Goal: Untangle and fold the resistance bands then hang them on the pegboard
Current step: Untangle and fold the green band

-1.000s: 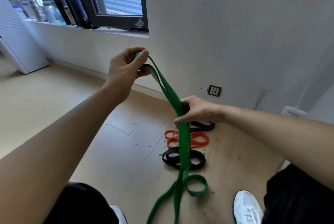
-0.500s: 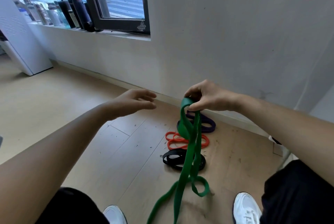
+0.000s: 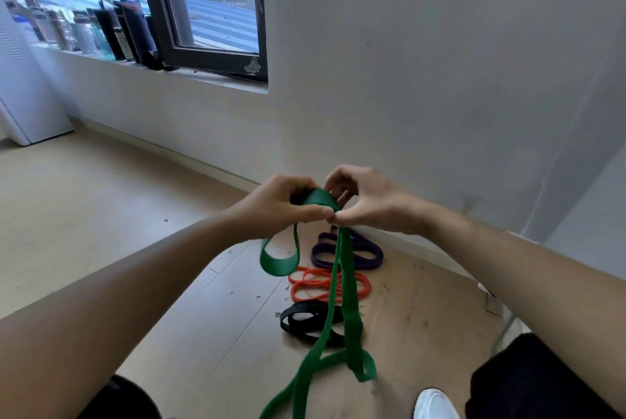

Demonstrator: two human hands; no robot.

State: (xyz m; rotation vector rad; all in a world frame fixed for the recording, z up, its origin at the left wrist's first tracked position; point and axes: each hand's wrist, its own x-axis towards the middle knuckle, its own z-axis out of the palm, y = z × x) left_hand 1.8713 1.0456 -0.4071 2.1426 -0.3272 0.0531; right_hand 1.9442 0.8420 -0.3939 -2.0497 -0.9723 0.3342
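A long green resistance band (image 3: 342,286) hangs in front of me, held up at its folded top by both hands. My left hand (image 3: 281,205) grips the fold from the left and my right hand (image 3: 364,200) pinches it from the right, thumbs nearly touching. A short green loop droops below my left hand, and the long strands run down to the floor. On the wooden floor behind it lie a purple band (image 3: 367,254), an orange band (image 3: 308,285) and a black band (image 3: 305,318), each coiled. No pegboard is in view.
A white wall (image 3: 440,80) stands close ahead, with a dark-framed window (image 3: 203,12) at upper left and several bottles (image 3: 111,31) on its sill. A white cabinet (image 3: 27,97) stands at far left. My white shoe (image 3: 433,403) shows at the bottom right.
My left hand, open and apart half a second ago, has come in and taken hold of the band's top beside my right hand. A short loop now droops below it.
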